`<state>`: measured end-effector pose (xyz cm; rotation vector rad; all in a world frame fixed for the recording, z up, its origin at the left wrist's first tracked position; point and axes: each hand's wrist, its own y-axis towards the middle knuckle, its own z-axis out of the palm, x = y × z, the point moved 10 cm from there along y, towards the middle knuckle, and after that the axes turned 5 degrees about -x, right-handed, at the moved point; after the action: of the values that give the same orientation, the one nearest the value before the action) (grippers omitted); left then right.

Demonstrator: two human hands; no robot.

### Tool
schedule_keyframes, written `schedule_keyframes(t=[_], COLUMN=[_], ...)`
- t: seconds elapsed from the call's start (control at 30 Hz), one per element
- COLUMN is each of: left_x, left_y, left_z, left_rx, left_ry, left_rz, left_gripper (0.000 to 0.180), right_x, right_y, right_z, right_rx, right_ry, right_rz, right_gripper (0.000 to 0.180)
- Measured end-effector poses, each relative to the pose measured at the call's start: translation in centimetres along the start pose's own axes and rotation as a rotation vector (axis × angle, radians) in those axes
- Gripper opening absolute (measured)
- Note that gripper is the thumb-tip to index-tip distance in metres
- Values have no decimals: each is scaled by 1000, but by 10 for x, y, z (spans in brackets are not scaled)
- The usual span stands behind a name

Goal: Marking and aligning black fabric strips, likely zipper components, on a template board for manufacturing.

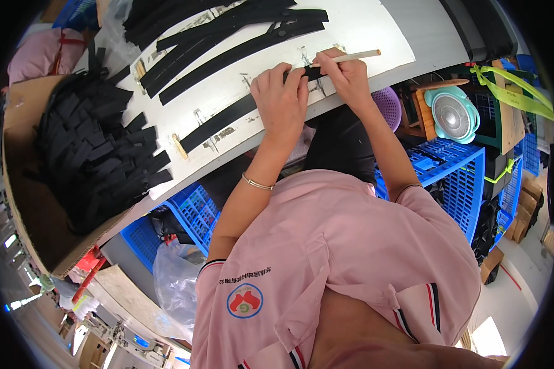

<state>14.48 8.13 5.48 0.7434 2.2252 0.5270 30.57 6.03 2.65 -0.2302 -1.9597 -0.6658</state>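
Note:
A black fabric strap (224,124) lies slantwise along a marked white board (252,139) on the table. My left hand (280,98) bends over the strap, its fingers closed and pressing it near the right end. Just beside it, my right hand (349,77) grips a slim pale pencil-like stick (362,55). Its tip points left to the strap, close to my left fingertips; the exact contact is too small to make out. Further back on the board lie several more black straps (240,64), some crossing each other.
An open cardboard box (28,178) at the left overflows with cut black strips (98,141). Below the table's near edge stand blue plastic crates (461,190). At the right are a small teal fan (452,115) and a purple basket (388,107). Clear plastic (175,283) hangs lower left.

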Motion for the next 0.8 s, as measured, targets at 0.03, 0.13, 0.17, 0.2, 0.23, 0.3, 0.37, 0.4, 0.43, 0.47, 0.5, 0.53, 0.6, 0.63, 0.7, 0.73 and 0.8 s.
schedule_keyframes(t=[0.03,0.13,0.17,0.2,0.23,0.3,0.37,0.4,0.43,0.47,0.5,0.53,0.6,0.63,0.7,0.73,0.8], left_x=[1,1,1,1,2,2,2,2,3,3,3,3,3,4,4,6,4], left_y=[0,0,0,0,0,-1,-1,-1,-1,-1,-1,-2,-2,-3,-4,-5,-12], left_z=[0,0,0,0,0,0,-1,-1,0,-1,-1,-1,-1,-1,0,1,-9], left_rx=[-2,-5,-7,-7,-7,-10,-15,-16,-19,-24,-30,-35,-40,-41,-5,36,29], left_ry=[0,0,2,-4,-10,-5,0,-8,-17,-11,-19,-28,-27,-28,-43,-66,-11], left_rz=[-7,-10,-3,-6,-15,-11,-16,-18,-25,-27,-24,-27,-22,-21,-38,-58,-68], left_gripper=[18,18,18,18,18,18,18,18,18,18,18,18,19,20,25,29,34], right_x=[-3,-5,-5,-5,-3,-2,4,5,3,0,2,2,4,1,1,-3,-9], right_y=[-1,-2,-3,-4,-3,-3,-2,-2,-2,-2,-3,-3,-4,-4,-4,-4,-4], right_z=[0,0,3,3,2,2,2,3,3,3,5,4,3,2,3,1,-3], right_rx=[17,74,114,115,101,93,80,87,96,96,117,112,120,115,131,133,98], right_ry=[68,100,63,64,76,89,27,23,27,39,33,25,18,38,76,38,47], right_rz=[38,76,75,74,59,41,-25,-35,-9,21,14,17,17,48,71,112,171], right_gripper=[26,27,27,27,27,27,27,27,27,26,26,27,27,27,27,26,26])
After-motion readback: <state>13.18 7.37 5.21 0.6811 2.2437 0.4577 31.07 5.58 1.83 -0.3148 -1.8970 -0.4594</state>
